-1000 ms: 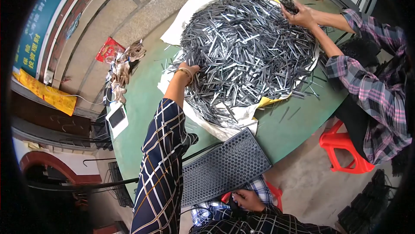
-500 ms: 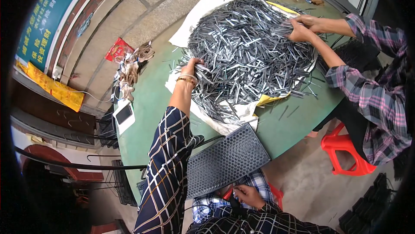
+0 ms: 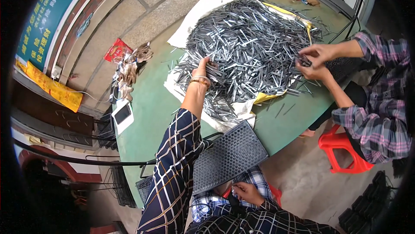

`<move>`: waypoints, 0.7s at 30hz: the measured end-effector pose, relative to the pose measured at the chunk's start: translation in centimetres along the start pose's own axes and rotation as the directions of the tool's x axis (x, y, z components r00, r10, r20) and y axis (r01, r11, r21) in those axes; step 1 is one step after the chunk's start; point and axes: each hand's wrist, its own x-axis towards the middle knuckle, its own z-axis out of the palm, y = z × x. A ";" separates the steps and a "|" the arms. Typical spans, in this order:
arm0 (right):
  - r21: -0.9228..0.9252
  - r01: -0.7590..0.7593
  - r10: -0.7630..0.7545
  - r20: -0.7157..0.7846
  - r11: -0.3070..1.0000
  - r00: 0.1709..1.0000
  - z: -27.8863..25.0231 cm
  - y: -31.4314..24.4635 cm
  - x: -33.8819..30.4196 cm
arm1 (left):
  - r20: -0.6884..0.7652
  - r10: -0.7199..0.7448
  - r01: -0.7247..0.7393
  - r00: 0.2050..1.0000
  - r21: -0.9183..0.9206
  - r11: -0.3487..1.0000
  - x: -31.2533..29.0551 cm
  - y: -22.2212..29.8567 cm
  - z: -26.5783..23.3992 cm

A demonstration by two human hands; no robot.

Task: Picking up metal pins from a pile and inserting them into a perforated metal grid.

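Observation:
A big heap of thin dark metal strips [image 3: 255, 48] covers much of the table. My left hand [image 3: 202, 72] reaches into the heap's left side, its fingers curled in among the strips and partly hidden by them. Low in the view, my right hand [image 3: 248, 192] stays close to my lap with its fingers drawn together; what they hold, if anything, is too small to name. Between my hands, a black tray with rows of round holes [image 3: 233, 156] lies tilted at the table's near edge.
On the right a co-worker's hands [image 3: 317, 61] hold small dark pieces beside the heap. White sacking [image 3: 190, 24] lies under it. A white phone-like device [image 3: 123, 115] and gloves [image 3: 129, 70] lie left on the green table [image 3: 151, 91]. A red stool [image 3: 341, 152] stands right.
My left hand has moved right, further into the strips. The co-worker's hands have drawn back from the heap toward the right and lower, with dark pieces in them. My right hand has barely moved.

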 end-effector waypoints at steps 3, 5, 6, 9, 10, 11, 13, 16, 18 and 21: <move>-0.023 -0.028 0.028 -0.004 0.999 1.000 0.1 0.0 -0.1 | 0.001 -0.076 0.075 0.997 -0.196 0.978 0.1 0.0 0.4; -0.033 -0.020 0.021 0.038 0.999 0.999 0.8 -0.3 0.1 | 0.127 -0.015 0.050 0.992 -0.274 0.960 1.3 1.1 -2.3; -0.034 -0.022 0.023 0.029 0.999 0.999 0.7 -0.1 0.1 | 0.125 -0.016 0.050 0.992 -0.278 0.959 1.4 0.7 -2.0; -0.063 0.007 -0.007 -0.002 0.998 1.000 0.2 0.2 0.0 | 0.192 0.066 -0.010 0.979 -0.281 0.960 0.9 0.0 -1.0; -0.062 0.000 -0.001 -0.007 0.998 1.000 -0.1 0.2 0.0 | 0.213 0.060 0.000 0.975 -0.272 0.962 0.4 -0.5 -0.4; -0.059 -0.002 0.002 0.000 0.998 1.000 -0.1 0.2 0.0 | 0.215 0.062 -0.001 0.975 -0.272 0.962 0.0 -0.4 -0.1; -0.062 -0.012 0.012 -0.007 0.998 1.000 -0.2 0.2 0.0 | 0.173 0.007 0.044 0.985 -0.288 0.957 -0.6 -0.2 0.6; -0.069 -0.006 0.007 0.014 0.998 1.000 0.3 0.3 0.2 | 0.153 0.059 -0.017 0.986 -0.266 0.964 -0.9 0.5 0.0; -0.070 0.006 -0.005 0.012 0.998 1.000 0.3 0.2 0.1 | 0.195 0.081 -0.027 0.977 -0.268 0.963 -1.1 0.3 0.4; -0.022 -0.065 0.065 -0.015 0.998 0.998 0.2 -0.3 0.0 | 0.211 -0.062 0.113 0.975 -0.240 0.964 -1.6 0.0 0.8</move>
